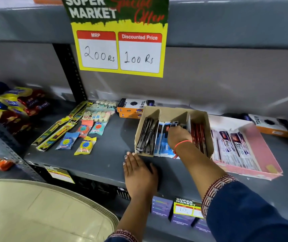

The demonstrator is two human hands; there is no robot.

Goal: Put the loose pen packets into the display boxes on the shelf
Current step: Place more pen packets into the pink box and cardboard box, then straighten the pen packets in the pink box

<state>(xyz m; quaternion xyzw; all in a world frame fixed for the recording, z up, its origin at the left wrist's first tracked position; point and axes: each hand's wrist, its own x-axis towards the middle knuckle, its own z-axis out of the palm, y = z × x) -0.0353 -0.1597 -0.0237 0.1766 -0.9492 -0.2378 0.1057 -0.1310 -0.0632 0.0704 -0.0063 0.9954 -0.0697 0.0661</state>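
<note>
While my right hand [179, 137] pinches blue pen packets [164, 137] in the middle slot of the cardboard display box [200, 116] — long axis front-to-back on the shelf [104, 154] — my left hand [138, 170] lies flat, fingers spread, at the front edge, beside the box's front-left corner.

price sign [120, 41]: 200 Rs / 100 Rs | snack packets [15, 103]: left | orange-white boxes [131, 109]: rear
</note>
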